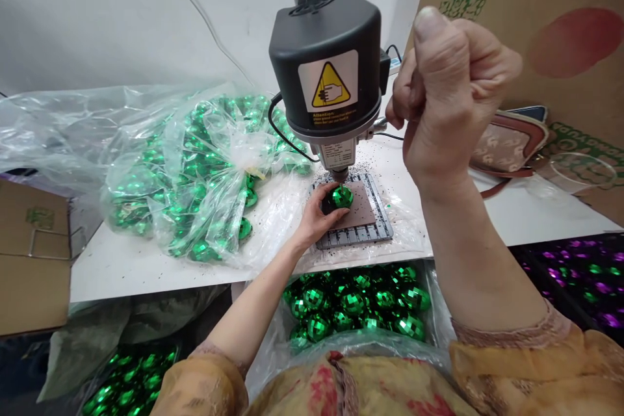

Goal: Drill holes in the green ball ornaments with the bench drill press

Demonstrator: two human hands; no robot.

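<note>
While the left hand (316,222) gripped a shiny green mirror ball (342,196), the ball sat just above a brown pad (361,207), right under the tip of a small drill press (325,62). The right hand (451,94) was curled shut beside the drill. More green balls (195,172) lay in a clear plastic bag (63,136) on the bench (146,276).

PLACE: small workshop | SHOWS: bench drill (325,65), bagged green mirror baubles (195,169)
</note>
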